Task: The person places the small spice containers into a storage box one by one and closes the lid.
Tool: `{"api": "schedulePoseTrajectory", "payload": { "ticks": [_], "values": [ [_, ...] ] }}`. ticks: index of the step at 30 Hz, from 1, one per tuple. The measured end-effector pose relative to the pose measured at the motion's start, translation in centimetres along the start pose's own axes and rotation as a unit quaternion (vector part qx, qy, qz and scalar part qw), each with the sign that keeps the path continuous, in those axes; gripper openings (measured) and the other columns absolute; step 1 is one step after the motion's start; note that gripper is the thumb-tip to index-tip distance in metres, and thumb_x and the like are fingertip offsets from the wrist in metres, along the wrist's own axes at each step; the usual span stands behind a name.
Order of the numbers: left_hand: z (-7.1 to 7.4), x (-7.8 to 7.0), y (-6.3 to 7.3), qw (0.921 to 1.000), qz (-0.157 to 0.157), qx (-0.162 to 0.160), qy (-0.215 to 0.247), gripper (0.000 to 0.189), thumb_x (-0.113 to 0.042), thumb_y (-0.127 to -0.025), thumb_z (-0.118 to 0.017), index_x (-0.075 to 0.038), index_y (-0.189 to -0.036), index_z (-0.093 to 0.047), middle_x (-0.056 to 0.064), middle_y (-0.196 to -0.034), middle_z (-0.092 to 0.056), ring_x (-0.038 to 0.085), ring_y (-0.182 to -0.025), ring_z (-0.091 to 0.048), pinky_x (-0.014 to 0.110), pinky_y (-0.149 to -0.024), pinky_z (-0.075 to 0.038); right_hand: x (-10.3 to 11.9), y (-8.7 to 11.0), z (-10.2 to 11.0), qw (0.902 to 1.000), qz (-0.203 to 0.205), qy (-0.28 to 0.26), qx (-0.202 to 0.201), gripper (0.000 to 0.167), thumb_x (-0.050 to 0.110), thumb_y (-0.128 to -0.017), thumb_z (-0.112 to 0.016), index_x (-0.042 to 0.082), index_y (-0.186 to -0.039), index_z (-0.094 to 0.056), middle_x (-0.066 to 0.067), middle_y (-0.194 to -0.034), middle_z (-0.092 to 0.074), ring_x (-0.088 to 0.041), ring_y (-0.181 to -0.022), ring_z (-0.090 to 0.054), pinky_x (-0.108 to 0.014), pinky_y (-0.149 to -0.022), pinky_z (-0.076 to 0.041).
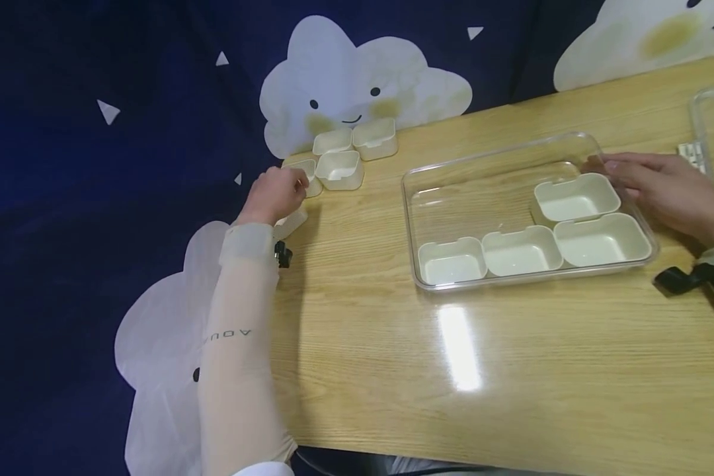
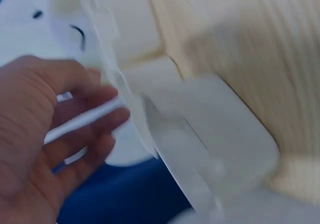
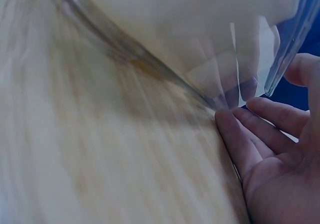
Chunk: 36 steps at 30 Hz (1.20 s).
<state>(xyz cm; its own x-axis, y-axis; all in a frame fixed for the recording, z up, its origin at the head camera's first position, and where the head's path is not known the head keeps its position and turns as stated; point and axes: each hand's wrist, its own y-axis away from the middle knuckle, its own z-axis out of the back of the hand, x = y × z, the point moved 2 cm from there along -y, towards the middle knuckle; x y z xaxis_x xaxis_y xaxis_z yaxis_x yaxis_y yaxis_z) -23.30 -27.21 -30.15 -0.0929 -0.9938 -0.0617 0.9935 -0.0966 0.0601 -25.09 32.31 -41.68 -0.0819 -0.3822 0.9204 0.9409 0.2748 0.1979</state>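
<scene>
My left hand [image 1: 276, 192] reaches over the table's left edge to a cream bin [image 1: 311, 173]. Its loosely bent fingers [image 2: 102, 119] are right by the bins' rims in the left wrist view, with nothing pinched between them. Just below that hand another cream bin [image 1: 290, 225] is partly hidden by the wrist. On the right, my right hand [image 1: 669, 185] lies against the outside of a clear plastic box [image 1: 452, 172], its extended fingertips [image 3: 227, 116] low at the wall. Inside the box sit several cream bins, such as the front-right bin [image 1: 607, 241], along its front and right.
Behind the left hand stand more cream bins, including a nearer bin [image 1: 340, 170] and a far bin [image 1: 376, 140]. Another clear box [image 1: 699, 125] is at the far right, with a small white object [image 1: 690, 157] beside it. A dark cloud-print curtain [image 1: 155, 165] borders the wooden table.
</scene>
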Motion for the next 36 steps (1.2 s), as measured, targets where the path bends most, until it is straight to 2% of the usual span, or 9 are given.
{"api": "schedulePoseTrajectory", "payload": {
  "ticks": [3,6,12,15,18,22,27,34,36],
  "values": [
    [-0.2,1.7,0.7,0.9996,0.002,0.029,-0.001,0.036,-0.007,-0.102,-0.045,-0.009,-0.125,-0.073,0.015,-0.127,-0.073,0.038,-0.106,-0.070,0.052,-0.096,-0.055,0.0,0.0,-0.1,0.9998,0.001,-0.017,0.005,0.058,0.045,-0.107,-0.050,0.018,-0.158,-0.043,0.035,-0.132,-0.063,0.025,-0.106,-0.056,-0.001,-0.082,-0.045],
    [-0.3,3.1,1.4,0.9986,0.012,0.046,-0.024,0.037,-0.001,-0.100,-0.046,-0.007,-0.126,-0.072,0.018,-0.129,-0.072,0.040,-0.111,-0.068,0.054,-0.100,-0.053,-0.1,0.1,-0.2,0.9995,0.003,-0.030,0.005,0.058,0.043,-0.107,-0.050,0.016,-0.158,-0.042,0.035,-0.129,-0.064,0.024,-0.104,-0.058,-0.002,-0.081,-0.046],
    [-0.8,4.9,2.4,0.9947,-0.003,0.067,-0.078,0.036,0.009,-0.095,-0.052,-0.003,-0.121,-0.073,0.023,-0.125,-0.072,0.040,-0.110,-0.067,0.053,-0.101,-0.052,-0.2,0.2,-0.4,0.9996,0.000,-0.027,-0.001,0.061,0.042,-0.107,-0.051,0.012,-0.159,-0.040,0.033,-0.134,-0.062,0.025,-0.107,-0.057,-0.001,-0.082,-0.045],
    [-1.0,5.2,2.5,0.9924,-0.007,0.077,-0.096,0.037,0.009,-0.095,-0.051,-0.003,-0.121,-0.074,0.025,-0.123,-0.072,0.039,-0.108,-0.066,0.053,-0.101,-0.052,-0.2,0.3,-0.4,0.9998,-0.008,-0.018,-0.005,0.062,0.045,-0.107,-0.051,0.014,-0.159,-0.040,0.031,-0.141,-0.059,0.026,-0.110,-0.054,0.000,-0.083,-0.044],
    [-1.1,5.4,2.6,0.9911,0.004,0.088,-0.100,0.036,0.008,-0.097,-0.049,-0.003,-0.123,-0.073,0.025,-0.124,-0.071,0.039,-0.106,-0.065,0.053,-0.100,-0.053,-0.2,0.3,-0.5,0.9996,-0.006,-0.028,-0.004,0.061,0.043,-0.107,-0.052,0.014,-0.159,-0.041,0.030,-0.140,-0.060,0.025,-0.110,-0.055,0.000,-0.083,-0.044],
    [-1.2,5.8,3.1,0.9908,0.035,0.107,-0.075,0.038,0.008,-0.099,-0.046,-0.004,-0.127,-0.070,0.025,-0.129,-0.068,0.039,-0.108,-0.064,0.055,-0.098,-0.053,-0.1,0.2,-0.7,0.9991,0.007,-0.042,0.003,0.059,0.039,-0.108,-0.052,0.011,-0.158,-0.040,0.030,-0.136,-0.063,0.025,-0.109,-0.056,-0.001,-0.083,-0.046],
    [-1.0,5.8,3.5,0.9892,0.054,0.128,-0.047,0.044,0.012,-0.098,-0.046,-0.005,-0.132,-0.068,0.026,-0.135,-0.064,0.040,-0.111,-0.063,0.057,-0.099,-0.053,0.0,0.0,-0.7,0.9999,0.001,-0.015,0.000,0.061,0.044,-0.107,-0.051,0.013,-0.159,-0.041,0.031,-0.139,-0.060,0.027,-0.109,-0.054,0.000,-0.083,-0.044],
    [-1.0,5.8,3.6,0.9872,0.049,0.144,-0.050,0.046,0.015,-0.094,-0.051,-0.004,-0.132,-0.069,0.030,-0.134,-0.064,0.043,-0.114,-0.064,0.058,-0.101,-0.052,0.1,-0.2,-0.7,0.9999,-0.009,-0.011,-0.004,0.063,0.046,-0.106,-0.052,0.013,-0.159,-0.040,0.034,-0.134,-0.061,0.027,-0.105,-0.054,0.000,-0.081,-0.043],
    [-1.0,5.6,3.7,0.9876,0.046,0.142,-0.049,0.044,0.013,-0.095,-0.050,-0.004,-0.130,-0.070,0.029,-0.130,-0.066,0.040,-0.107,-0.064,0.055,-0.098,-0.052,0.0,-0.3,-0.7,0.9998,-0.010,-0.017,-0.004,0.063,0.045,-0.106,-0.052,0.012,-0.159,-0.040,0.035,-0.133,-0.061,0.027,-0.104,-0.055,0.000,-0.081,-0.044]
  ]
}}
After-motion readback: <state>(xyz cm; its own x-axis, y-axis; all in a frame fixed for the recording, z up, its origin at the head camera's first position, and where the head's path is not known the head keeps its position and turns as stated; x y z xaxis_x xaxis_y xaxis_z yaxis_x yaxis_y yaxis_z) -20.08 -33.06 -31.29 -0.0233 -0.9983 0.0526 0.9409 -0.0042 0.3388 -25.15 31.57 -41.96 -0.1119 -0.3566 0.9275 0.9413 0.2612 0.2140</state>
